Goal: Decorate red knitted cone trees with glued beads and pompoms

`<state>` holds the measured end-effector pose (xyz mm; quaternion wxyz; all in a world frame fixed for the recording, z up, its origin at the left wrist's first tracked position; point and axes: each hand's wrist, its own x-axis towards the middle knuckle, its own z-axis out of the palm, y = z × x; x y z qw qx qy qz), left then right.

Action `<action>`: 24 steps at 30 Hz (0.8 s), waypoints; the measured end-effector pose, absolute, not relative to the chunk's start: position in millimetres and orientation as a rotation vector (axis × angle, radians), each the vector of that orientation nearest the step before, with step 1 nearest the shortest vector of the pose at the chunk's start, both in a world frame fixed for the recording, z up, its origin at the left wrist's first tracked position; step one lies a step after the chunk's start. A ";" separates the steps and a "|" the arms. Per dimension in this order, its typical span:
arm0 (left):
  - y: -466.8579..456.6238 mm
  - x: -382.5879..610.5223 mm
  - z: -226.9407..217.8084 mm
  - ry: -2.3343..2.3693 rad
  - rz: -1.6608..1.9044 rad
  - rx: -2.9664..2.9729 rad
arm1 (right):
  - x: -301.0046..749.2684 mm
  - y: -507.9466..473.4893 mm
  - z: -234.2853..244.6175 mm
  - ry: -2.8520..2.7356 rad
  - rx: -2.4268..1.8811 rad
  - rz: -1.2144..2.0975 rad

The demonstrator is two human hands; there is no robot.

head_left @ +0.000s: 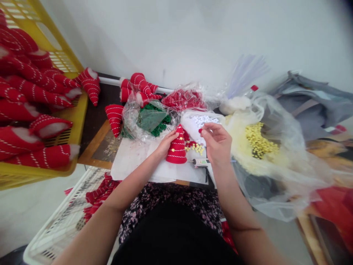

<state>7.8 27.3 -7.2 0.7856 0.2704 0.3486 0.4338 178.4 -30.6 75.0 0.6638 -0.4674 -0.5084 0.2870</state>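
My left hand (165,144) grips a small red cone (177,148) with white stripes, standing upright on a white sheet (132,162). My right hand (217,141) hovers just right of the cone, thumb and forefinger pinched on a tiny red pom-pom (200,130). A glue gun (201,162) lies on the sheet below my right hand. Loose yellow and red pom-poms (194,147) sit between my hands.
Plastic bags hold green pom-poms (153,119), red ones (183,99), white ones (202,120) and yellow ones (257,141). More striped red cones (114,117) lie at the back. A yellow crate (66,121) at left is full of cones. A white basket (63,224) stands below.
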 end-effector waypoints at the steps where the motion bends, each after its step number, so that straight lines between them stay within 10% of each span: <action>1: 26.9 7.8 -6.5 0.747 0.941 0.584 | 177.6 -32.8 74.5 -1.194 -1.065 0.660; 7: 25.6 8.9 -3.0 0.740 0.966 0.578 | 200.2 -40.4 62.7 -1.827 -1.246 0.768; 14: 27.1 7.7 -3.8 0.766 0.945 0.553 | 210.3 -36.5 66.5 -1.517 -1.321 0.020; 24: 27.8 7.4 -6.2 0.725 0.972 0.587 | 169.6 -72.1 52.0 -1.621 -1.163 0.638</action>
